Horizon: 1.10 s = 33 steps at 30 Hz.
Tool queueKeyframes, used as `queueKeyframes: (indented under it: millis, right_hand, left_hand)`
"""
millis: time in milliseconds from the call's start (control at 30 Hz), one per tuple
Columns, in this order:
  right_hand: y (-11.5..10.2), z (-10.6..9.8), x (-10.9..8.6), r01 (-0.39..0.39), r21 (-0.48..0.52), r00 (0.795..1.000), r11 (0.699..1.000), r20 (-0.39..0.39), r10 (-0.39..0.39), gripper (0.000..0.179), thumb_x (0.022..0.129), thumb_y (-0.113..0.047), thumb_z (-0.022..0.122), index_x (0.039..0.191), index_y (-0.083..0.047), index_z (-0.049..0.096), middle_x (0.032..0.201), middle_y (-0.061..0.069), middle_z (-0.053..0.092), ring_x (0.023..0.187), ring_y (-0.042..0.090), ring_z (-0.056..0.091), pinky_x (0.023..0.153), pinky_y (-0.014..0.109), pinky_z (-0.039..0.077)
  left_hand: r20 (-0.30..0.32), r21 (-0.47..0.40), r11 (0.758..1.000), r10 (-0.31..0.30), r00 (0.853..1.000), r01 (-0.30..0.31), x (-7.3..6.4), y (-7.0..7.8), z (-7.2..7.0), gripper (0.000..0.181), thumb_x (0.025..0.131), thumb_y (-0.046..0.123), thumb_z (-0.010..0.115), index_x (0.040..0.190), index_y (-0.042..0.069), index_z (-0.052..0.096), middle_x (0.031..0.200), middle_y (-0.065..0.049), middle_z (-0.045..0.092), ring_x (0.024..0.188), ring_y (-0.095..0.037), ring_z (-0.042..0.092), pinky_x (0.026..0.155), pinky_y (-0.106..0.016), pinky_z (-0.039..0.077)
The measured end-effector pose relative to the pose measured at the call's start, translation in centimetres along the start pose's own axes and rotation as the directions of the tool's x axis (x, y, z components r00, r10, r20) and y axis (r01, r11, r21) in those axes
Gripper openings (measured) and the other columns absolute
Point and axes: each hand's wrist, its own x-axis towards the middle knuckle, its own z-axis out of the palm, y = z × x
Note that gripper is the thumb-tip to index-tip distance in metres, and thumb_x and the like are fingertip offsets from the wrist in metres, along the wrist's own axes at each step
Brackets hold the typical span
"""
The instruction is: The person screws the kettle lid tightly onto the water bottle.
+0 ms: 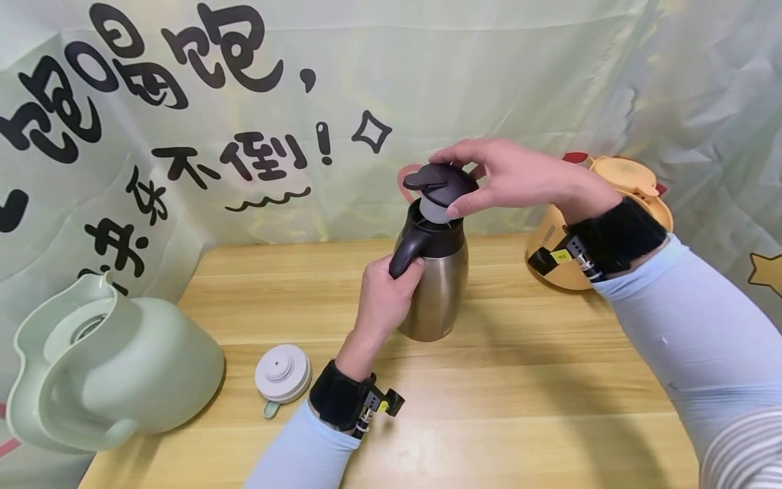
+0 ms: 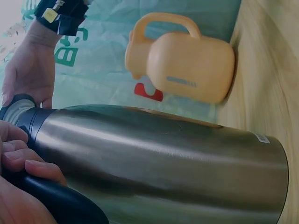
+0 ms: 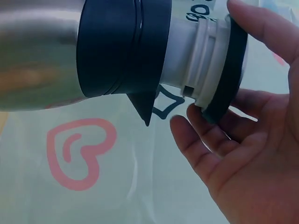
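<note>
A steel vacuum jug with a black collar and handle stands upright on the wooden table. Fingers of my left hand curl round its black handle. Just above the jug's mouth, my right hand grips the jug's lid between thumb and fingers. This lid has a black top and a pale, ridged plug beneath. A gap shows between plug and collar in the right wrist view. To the left of the jug lies a white round stopper with a small green tab.
A pale green jug stands at the table's left, its top without a stopper. Behind my right wrist is a yellow jug near the back edge. A printed cloth hangs behind the table.
</note>
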Motion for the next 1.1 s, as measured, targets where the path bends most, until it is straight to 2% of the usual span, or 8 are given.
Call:
queueKeyframes:
  millis: [167, 400, 833, 1100]
  right_hand:
    - [-0.5, 0.0, 0.9, 0.015, -0.036, 0.998, 0.999, 0.065, -0.013, 0.071, 0.088, -0.029, 0.086, 0.151, -0.017, 0.055, 0.147, -0.002, 0.057, 0.125, 0.016, 0.054, 0.102, 0.042, 0.045]
    - [-1.0, 0.2, 1.5, -0.008, -0.084, 0.992, 0.996, 0.122, 0.018, 0.075, 0.088, -0.033, 0.085, 0.154, -0.018, 0.053, 0.150, 0.002, 0.055, 0.120, 0.021, 0.056, 0.097, 0.041, 0.047]
    - [-1.5, 0.3, 1.8, -0.012, -0.122, 0.988, 0.992, 0.152, 0.031, 0.072, 0.088, -0.035, 0.086, 0.149, -0.012, 0.057, 0.139, 0.006, 0.061, 0.114, 0.022, 0.058, 0.098, 0.042, 0.047]
    - [-1.6, 0.6, 1.9, -0.009, -0.150, 0.985, 0.989, 0.167, 0.034, 0.073, 0.087, -0.037, 0.086, 0.149, -0.011, 0.057, 0.137, 0.008, 0.060, 0.114, 0.023, 0.057, 0.098, 0.042, 0.046]
  left_hand:
    - [-0.025, 0.010, 1.000, 0.009, 1.000, -0.008, 0.1, 0.0, 0.1, 0.043, 0.092, 0.028, 0.069, 0.057, 0.014, 0.046, 0.055, 0.006, 0.037, 0.051, -0.015, 0.037, 0.049, -0.030, 0.029]
    - [-0.033, -0.013, 1.000, 0.005, 0.999, -0.005, -0.1, 0.1, 0.3, 0.042, 0.092, 0.025, 0.069, 0.057, 0.014, 0.048, 0.055, 0.006, 0.037, 0.051, -0.015, 0.037, 0.049, -0.029, 0.028]
    - [-0.032, 0.004, 1.000, 0.000, 0.999, 0.000, -0.2, 0.3, 0.2, 0.042, 0.092, 0.026, 0.068, 0.058, 0.014, 0.047, 0.055, 0.007, 0.038, 0.051, -0.015, 0.037, 0.049, -0.030, 0.029]
    - [-0.027, 0.002, 1.000, -0.011, 1.000, 0.011, -0.2, 0.3, 0.2, 0.041, 0.093, 0.026, 0.068, 0.059, 0.014, 0.049, 0.056, 0.006, 0.039, 0.051, -0.016, 0.038, 0.049, -0.029, 0.029]
